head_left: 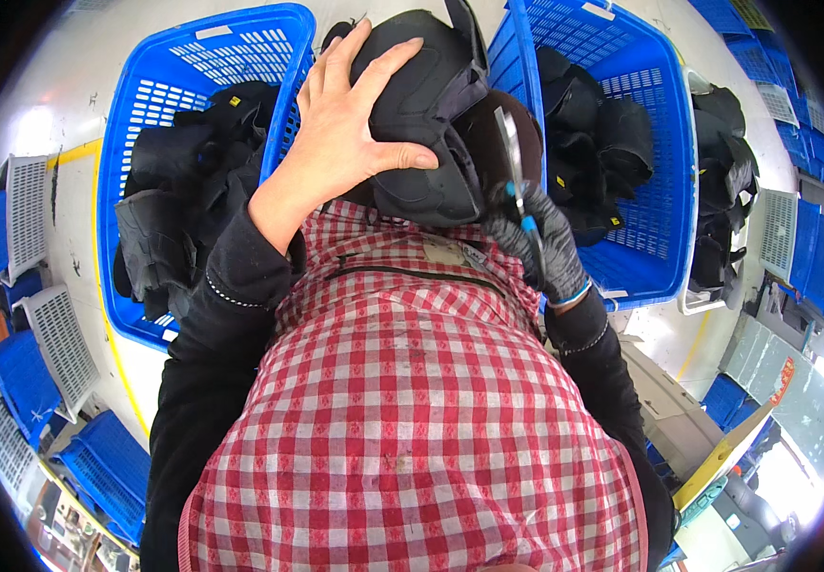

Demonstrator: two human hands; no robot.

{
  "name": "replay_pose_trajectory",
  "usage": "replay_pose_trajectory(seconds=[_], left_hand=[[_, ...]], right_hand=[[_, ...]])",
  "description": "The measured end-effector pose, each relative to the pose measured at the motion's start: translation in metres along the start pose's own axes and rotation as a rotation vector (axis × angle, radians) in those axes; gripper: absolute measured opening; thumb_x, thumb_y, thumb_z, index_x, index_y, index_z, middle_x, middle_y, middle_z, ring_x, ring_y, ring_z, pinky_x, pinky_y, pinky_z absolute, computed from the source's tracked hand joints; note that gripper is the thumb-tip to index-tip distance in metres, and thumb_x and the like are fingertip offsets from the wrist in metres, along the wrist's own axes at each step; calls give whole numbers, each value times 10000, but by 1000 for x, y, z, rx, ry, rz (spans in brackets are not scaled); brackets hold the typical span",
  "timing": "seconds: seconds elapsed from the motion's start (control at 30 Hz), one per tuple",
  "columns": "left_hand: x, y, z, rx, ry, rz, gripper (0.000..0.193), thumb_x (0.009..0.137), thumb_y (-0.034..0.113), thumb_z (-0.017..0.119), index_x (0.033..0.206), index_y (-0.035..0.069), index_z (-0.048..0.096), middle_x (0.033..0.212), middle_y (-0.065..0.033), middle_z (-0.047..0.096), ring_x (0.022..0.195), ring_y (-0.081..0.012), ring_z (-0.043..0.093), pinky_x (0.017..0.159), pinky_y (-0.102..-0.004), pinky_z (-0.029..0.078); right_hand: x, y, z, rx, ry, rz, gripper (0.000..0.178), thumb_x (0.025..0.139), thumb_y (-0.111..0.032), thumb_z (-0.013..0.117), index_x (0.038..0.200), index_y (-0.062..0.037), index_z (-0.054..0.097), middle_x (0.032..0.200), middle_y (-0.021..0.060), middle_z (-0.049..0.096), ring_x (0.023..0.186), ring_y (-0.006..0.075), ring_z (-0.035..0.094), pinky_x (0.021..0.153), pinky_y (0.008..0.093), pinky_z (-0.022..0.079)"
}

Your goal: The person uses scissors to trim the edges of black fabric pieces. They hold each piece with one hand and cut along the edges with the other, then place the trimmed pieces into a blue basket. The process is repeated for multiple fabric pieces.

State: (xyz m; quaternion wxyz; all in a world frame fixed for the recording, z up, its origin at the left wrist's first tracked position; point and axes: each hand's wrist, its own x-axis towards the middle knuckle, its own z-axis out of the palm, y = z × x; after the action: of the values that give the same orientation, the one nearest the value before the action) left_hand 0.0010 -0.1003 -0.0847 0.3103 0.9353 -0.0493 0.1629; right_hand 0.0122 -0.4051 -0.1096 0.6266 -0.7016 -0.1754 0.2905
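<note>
A black padded piece that looks like a boot upper (417, 105) lies over my lap, between two blue baskets. My left hand (343, 124) is bare and rests on its left side, fingers spread and thumb stretched across it. In a dark grey glove, my right hand (547, 238) is closed round slim silver scissors (515, 157) with a blue part at the handle. Their blades point away from me, beside the upper's right edge and a dark brown rounded surface (502, 133). A red and white checked apron (412, 400) covers my front.
The left blue basket (126, 124) holds several black pieces (178, 157). More black pieces (621, 133) lie in the right blue basket (669, 219), some with yellow tags. Beyond it stands a white basket (693, 296) with similar pieces. Stacked crates (59, 334) are at the far left.
</note>
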Motion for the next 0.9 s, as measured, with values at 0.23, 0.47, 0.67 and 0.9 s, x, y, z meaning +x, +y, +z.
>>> replay_pose_trajectory(seconds=[0.23,0.47,0.67,0.9], left_hand=[[5,21,-9,118,-82,0,1059,688,635,855,1558,190,446,1633,-250,203,1452,-519,237,1173,-637,227],[6,27,-9,118,-51,-2,1032,697,615,854,1551,195,457,1630,-243,215,1452,-520,235,1172,-645,217],[6,28,-9,122,-66,-6,1026,702,623,848,1551,201,457,1633,-238,215,1455,-523,232,1170,-645,217],[7,27,-9,123,-73,-7,1028,709,622,842,1558,198,446,1631,-243,215,1461,-531,223,1168,-650,211]], right_hand=[[-6,3,0,139,-72,196,481,951,-152,769,1388,-64,588,1242,82,683,1137,177,622,1005,332,504],[3,-9,2,-19,-123,136,445,948,-171,771,1353,-60,626,1205,108,706,1119,211,653,986,345,517],[6,-11,-2,-211,-121,62,472,936,-211,785,1354,-57,629,1187,133,723,1076,247,694,948,355,540],[10,-7,-10,-278,-132,24,438,945,-236,763,1323,-40,658,1139,172,743,1016,291,732,901,370,566]])
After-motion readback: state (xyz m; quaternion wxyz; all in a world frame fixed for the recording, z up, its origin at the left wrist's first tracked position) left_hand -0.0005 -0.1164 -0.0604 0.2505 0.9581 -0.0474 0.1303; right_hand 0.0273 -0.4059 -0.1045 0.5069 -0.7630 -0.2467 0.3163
